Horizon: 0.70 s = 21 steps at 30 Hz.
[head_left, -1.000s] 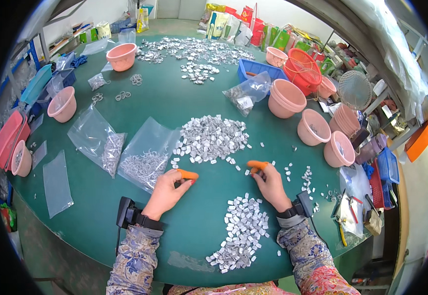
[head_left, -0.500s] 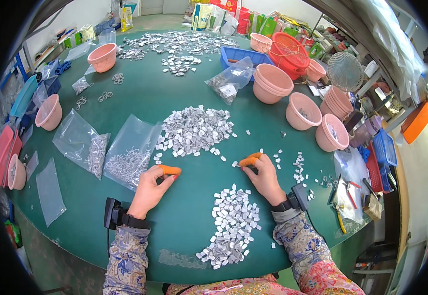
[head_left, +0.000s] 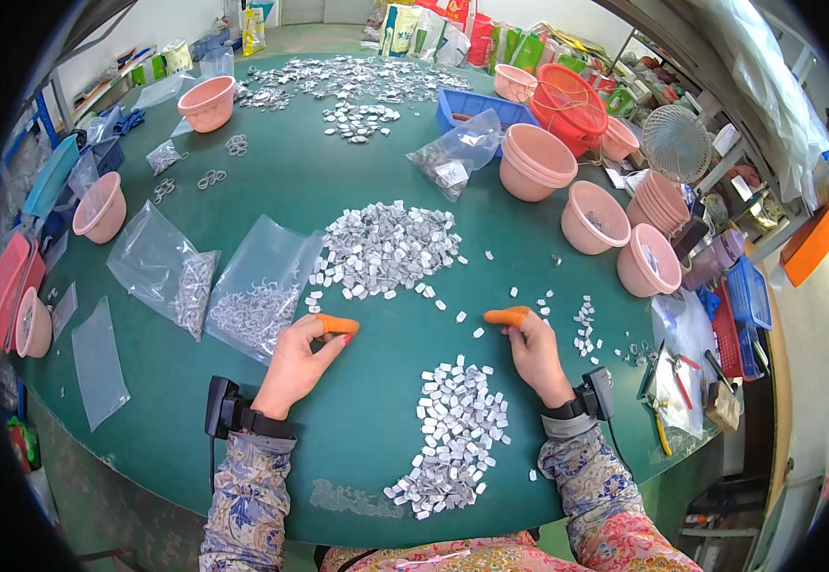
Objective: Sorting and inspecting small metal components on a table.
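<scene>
My left hand point(head_left: 298, 364) hovers over or rests on the green table, with an orange finger cot on its index finger. Thumb and index finger come together; anything between them is too small to make out. Across from it, my right hand point(head_left: 535, 355) stretches its orange-covered index finger to the left, with no piece visible in it. Just below that fingertip lies a small whitish metal piece point(head_left: 478, 333). Beyond my hands is a large heap of similar grey-white pieces point(head_left: 386, 250). A second pile point(head_left: 453, 434) lies between my forearms.
At the left are a clear bag of small metal parts point(head_left: 254, 310) and another filled bag point(head_left: 191, 291). Pink baskets point(head_left: 591, 219) line the right side near a blue tray point(head_left: 476, 107). Pliers point(head_left: 660, 434) lie at the right edge; more metal parts point(head_left: 357, 81) spread at the back.
My right hand has drawn slightly to the right and its index finger has straightened from a pinch. A small piece now shows beside it. My left hand has hardly moved.
</scene>
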Each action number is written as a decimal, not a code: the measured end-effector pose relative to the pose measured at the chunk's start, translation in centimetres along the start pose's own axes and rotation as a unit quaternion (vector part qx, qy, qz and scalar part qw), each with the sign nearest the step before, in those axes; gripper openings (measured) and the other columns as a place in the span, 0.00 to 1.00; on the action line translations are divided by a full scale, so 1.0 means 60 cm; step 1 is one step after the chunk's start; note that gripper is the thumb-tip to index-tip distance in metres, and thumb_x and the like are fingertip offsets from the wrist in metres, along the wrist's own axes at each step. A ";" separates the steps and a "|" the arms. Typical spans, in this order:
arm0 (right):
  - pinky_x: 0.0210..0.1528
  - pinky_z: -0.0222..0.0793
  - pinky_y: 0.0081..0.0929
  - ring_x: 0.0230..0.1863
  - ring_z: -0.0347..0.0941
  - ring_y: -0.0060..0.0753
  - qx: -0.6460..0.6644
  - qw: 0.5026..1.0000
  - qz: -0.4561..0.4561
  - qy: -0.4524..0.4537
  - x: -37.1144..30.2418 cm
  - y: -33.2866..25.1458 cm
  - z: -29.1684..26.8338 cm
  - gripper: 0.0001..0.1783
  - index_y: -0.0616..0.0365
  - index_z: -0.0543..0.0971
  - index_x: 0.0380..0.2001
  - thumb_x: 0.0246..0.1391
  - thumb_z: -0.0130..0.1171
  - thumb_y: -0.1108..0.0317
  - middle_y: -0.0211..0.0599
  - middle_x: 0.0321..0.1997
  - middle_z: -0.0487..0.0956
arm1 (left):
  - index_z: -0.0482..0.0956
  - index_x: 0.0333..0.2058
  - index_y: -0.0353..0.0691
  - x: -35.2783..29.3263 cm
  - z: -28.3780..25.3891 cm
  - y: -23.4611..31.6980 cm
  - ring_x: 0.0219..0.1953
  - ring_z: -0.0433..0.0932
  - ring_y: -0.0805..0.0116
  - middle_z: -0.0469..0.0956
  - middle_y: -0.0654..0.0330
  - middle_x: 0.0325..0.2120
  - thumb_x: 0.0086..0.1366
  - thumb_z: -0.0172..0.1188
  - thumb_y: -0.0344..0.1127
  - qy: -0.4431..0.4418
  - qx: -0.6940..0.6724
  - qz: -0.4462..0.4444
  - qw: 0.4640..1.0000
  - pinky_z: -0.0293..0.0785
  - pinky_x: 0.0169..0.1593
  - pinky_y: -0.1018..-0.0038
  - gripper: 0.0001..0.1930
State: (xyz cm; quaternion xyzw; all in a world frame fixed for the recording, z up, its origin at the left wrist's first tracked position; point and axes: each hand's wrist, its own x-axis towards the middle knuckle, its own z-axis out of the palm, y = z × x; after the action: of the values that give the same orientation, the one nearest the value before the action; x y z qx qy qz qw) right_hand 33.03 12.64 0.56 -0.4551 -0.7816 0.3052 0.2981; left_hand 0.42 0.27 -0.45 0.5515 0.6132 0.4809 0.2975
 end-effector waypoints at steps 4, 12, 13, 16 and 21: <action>0.52 0.69 0.32 0.45 0.73 0.43 -0.030 0.987 -0.143 -0.062 -0.014 0.001 -0.001 0.26 0.53 0.85 0.44 0.51 0.46 0.89 0.40 0.43 0.79 | 0.86 0.43 0.39 -0.001 -0.001 -0.002 0.30 0.74 0.74 0.79 0.60 0.32 0.62 0.65 0.30 0.002 -0.009 -0.002 1.000 0.69 0.35 0.76 0.11; 0.54 0.67 0.33 0.48 0.71 0.45 -0.093 0.988 -0.124 0.000 0.019 -0.031 0.032 0.27 0.53 0.86 0.40 0.49 0.43 0.90 0.38 0.43 0.78 | 0.86 0.42 0.39 0.000 0.001 0.001 0.29 0.74 0.73 0.79 0.60 0.31 0.62 0.65 0.30 -0.007 -0.001 0.019 1.000 0.70 0.35 0.75 0.10; 0.53 0.67 0.34 0.47 0.71 0.45 -0.062 0.987 -0.133 -0.071 0.013 -0.029 0.026 0.26 0.52 0.86 0.40 0.50 0.44 0.89 0.37 0.42 0.79 | 0.86 0.42 0.39 -0.001 -0.002 0.005 0.29 0.74 0.73 0.79 0.60 0.31 0.62 0.65 0.30 0.000 0.001 0.017 1.000 0.70 0.35 0.75 0.10; 0.51 0.68 0.34 0.45 0.71 0.45 0.004 0.971 -0.167 -0.173 0.018 -0.033 0.024 0.22 0.51 0.86 0.40 0.52 0.49 0.86 0.37 0.41 0.79 | 0.86 0.42 0.39 -0.002 -0.005 0.010 0.29 0.74 0.73 0.79 0.60 0.30 0.62 0.65 0.30 -0.015 0.036 -0.008 0.999 0.71 0.36 0.75 0.10; 0.45 0.70 0.36 0.42 0.71 0.44 -0.082 0.991 -0.099 -0.028 0.072 -0.057 0.067 0.09 0.51 0.85 0.41 0.56 0.63 0.72 0.37 0.37 0.75 | 0.86 0.43 0.40 0.000 0.000 0.004 0.28 0.73 0.72 0.79 0.61 0.29 0.62 0.65 0.30 -0.002 -0.014 0.013 1.000 0.69 0.34 0.75 0.10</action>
State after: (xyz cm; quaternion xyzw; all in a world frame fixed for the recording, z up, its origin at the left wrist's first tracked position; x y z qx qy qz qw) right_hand 26.46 14.29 1.40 -0.3901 -0.8531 0.2217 0.2664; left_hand 0.52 0.23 -0.20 0.5562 0.5984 0.4925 0.3000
